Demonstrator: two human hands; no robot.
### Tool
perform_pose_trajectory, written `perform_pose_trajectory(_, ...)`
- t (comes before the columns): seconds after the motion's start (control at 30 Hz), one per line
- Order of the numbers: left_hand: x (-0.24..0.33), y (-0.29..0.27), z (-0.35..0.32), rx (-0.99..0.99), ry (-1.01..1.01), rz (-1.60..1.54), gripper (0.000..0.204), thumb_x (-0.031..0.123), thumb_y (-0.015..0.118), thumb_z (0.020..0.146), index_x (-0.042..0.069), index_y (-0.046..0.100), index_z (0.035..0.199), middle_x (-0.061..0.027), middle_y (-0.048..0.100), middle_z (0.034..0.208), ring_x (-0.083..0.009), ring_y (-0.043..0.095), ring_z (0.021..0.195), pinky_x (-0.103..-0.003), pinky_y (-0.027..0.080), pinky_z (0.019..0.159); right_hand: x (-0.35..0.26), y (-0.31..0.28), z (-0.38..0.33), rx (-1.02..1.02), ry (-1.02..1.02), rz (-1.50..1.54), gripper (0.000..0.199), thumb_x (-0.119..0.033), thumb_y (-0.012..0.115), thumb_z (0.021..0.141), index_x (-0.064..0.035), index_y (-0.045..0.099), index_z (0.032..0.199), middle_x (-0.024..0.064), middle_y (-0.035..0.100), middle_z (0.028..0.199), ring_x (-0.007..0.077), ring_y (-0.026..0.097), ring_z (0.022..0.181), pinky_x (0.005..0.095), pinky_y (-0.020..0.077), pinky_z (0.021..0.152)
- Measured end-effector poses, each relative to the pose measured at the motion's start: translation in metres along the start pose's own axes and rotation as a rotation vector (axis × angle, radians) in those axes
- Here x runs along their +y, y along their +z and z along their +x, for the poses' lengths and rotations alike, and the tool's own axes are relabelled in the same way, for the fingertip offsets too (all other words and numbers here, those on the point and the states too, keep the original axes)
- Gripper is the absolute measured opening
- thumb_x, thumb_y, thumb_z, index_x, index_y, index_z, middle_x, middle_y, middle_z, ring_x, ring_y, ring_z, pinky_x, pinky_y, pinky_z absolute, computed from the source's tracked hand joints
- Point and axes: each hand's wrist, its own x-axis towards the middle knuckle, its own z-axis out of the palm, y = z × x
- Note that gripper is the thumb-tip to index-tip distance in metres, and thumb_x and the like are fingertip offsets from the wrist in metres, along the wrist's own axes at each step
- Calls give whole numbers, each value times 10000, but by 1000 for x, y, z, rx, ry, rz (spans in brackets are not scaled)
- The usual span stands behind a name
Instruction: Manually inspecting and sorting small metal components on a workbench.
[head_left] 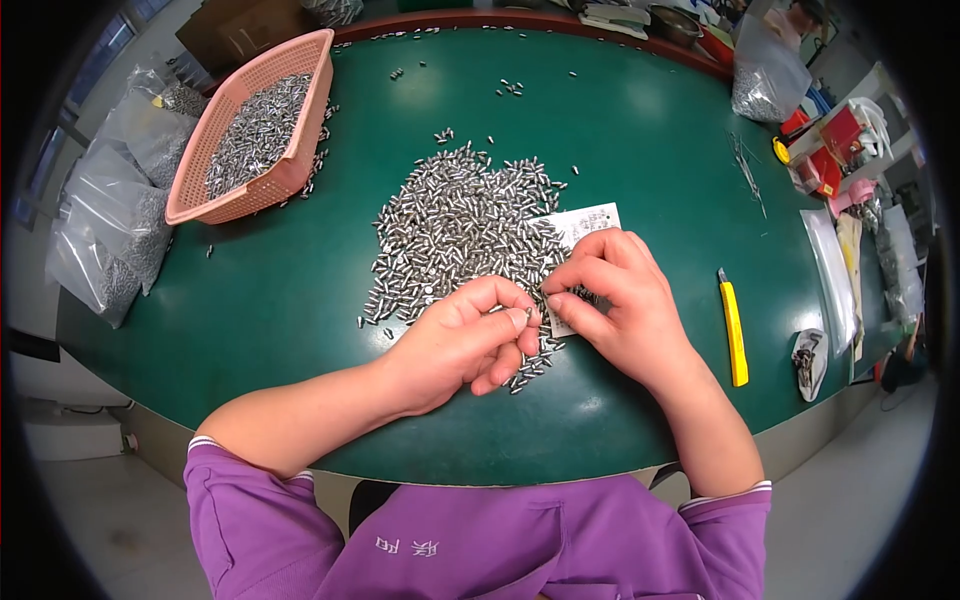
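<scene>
Green table (660,130), pink basket (300,150) at its far left corner, metal pile (455,225) mid-table toward the near edge, right hand (632,300) curled beside the pile, grip unclear, left hand (455,340) pinching one small part (528,312), yellow knife (733,335) toward the right edge.

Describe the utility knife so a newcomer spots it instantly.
On the green tabletop, look right of the person's right hand. The utility knife lies there, its metal tip pointing away from the person. Its long, bright yellow handle sets it apart from the crumpled white pouch farther right.
</scene>
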Motion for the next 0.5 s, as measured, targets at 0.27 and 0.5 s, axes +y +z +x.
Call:
perform_pose_trajectory(0.27, 1, 1, -1, -8, 13, -26, 155, 159, 407, 980, 70, 502, 1064, -81, 562, 899, -107, 481, 574, -215, 332, 437, 3, 6, -1, -37, -44, -191, 154, -121, 735, 698, -110, 665, 834, 27, 557, 865, 240, 553, 885, 377, 443, 774)
perform_pose_trajectory(0.5, 1, 0, 0, -27, 10, -23, 129, 150, 426, 985, 76, 502, 1059, -71, 567, 902, -89, 476, 575, -202, 324, 432, -1, 10, 3, 35, -102, -181, 144, -64, 713, 719, -81, 625, 831, 38, 576, 881, 244, 548, 857, 358, 453, 751)
